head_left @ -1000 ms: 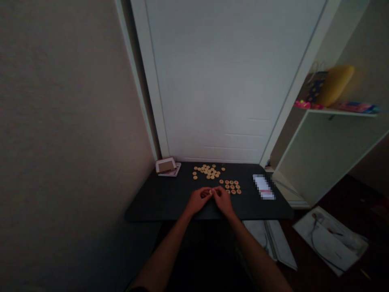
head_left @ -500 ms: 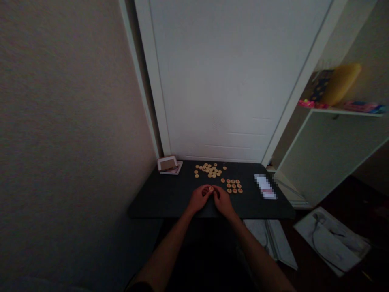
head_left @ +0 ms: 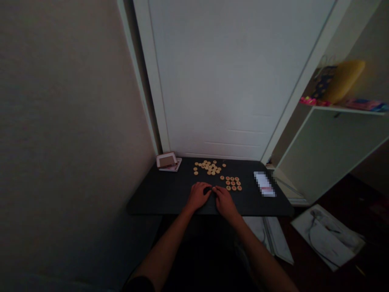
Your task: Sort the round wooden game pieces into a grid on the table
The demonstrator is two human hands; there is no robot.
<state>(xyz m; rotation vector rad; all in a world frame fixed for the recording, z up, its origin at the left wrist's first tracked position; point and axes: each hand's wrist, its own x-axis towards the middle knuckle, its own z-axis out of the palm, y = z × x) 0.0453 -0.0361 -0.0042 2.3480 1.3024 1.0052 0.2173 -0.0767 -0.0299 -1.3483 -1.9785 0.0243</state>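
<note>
My left hand [head_left: 198,196] and my right hand [head_left: 225,199] meet low over the dark tabletop, near its front edge. Their fingertips close together on one small round game piece, which the fingers now almost wholly hide. Just right of my right hand, pale round pieces with red marks [head_left: 233,183] lie in neat rows, with a single one off to their left. Beyond my hands spreads a loose cluster of pale round pieces [head_left: 209,167], several of which show no clear mark.
The dark table [head_left: 164,198] stands against a white door [head_left: 212,81]. A pixelated phone-like object [head_left: 264,183] lies at its right side. Small boxes or frames [head_left: 167,161] are stacked at the back left corner. Right of the table are a shelf [head_left: 349,108] and a white board on the floor [head_left: 326,237].
The piece between my fingertips showed its face before and is now mostly covered. My left fingers have flattened over it. The view has shifted slightly; the laid-out pieces look unmoved.
</note>
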